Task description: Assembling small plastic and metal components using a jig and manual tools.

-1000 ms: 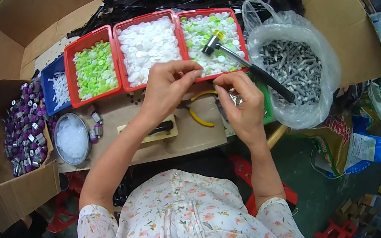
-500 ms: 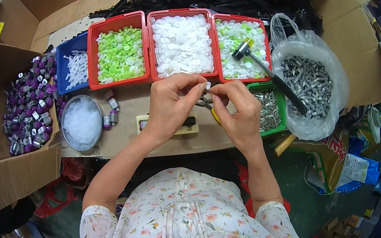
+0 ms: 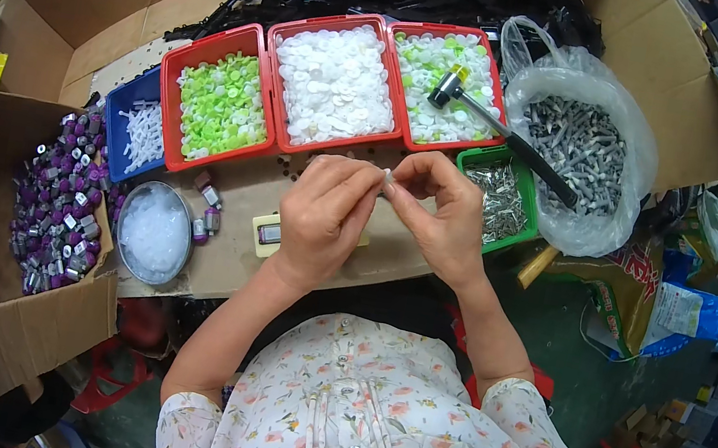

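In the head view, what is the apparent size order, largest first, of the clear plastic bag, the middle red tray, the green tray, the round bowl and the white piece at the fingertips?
1. Clear plastic bag
2. Middle red tray
3. Green tray and round bowl: too alike to rank
4. White piece, partly hidden

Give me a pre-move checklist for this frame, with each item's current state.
1. Left hand and right hand together at the white piece: ok, fingertips meet around it.
2. White piece turned the right way: cannot tell, fingers hide most of it.
3. Hammer off the supplies: not ok, its head lies on the discs in the right red bin, its handle over the bag.
4. Green bin stocked: ok, small metal parts show inside.
5. Cream block fully visible: not ok, the left hand hides part of it.
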Demonstrator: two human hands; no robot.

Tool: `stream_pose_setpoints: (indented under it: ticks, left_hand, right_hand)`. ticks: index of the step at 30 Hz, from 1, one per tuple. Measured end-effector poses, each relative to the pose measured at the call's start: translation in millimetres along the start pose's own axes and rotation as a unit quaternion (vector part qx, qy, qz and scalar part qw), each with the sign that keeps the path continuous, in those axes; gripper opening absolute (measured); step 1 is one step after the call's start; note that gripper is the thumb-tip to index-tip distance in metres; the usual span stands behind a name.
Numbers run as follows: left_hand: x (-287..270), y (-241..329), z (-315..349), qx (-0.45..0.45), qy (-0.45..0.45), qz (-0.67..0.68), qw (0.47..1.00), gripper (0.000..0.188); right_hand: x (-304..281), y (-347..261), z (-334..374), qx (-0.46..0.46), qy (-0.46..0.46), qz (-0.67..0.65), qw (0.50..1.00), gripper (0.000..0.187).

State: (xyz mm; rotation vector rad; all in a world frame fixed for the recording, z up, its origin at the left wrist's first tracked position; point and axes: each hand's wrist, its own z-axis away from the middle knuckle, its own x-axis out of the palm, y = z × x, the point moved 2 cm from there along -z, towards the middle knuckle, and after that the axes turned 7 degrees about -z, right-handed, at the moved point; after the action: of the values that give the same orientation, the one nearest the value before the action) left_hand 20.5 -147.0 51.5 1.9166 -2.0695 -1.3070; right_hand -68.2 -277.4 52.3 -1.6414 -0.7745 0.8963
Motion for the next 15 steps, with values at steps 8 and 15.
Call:
stream_pose_setpoints:
  ticks: [8,15]
  left_hand:
    - [6,-20,25,-0.398,-0.038,0.389,0.83,0.015]
    - [-2,-28,31,-0.509,-0.105,0.576,0.63,0.016]
  right_hand:
    - [2,5,2,0.016,-0.011,-0.08,0.997,0.018]
    - [5,-10,0,-0.134,-0.059,0.029,0.989,0.018]
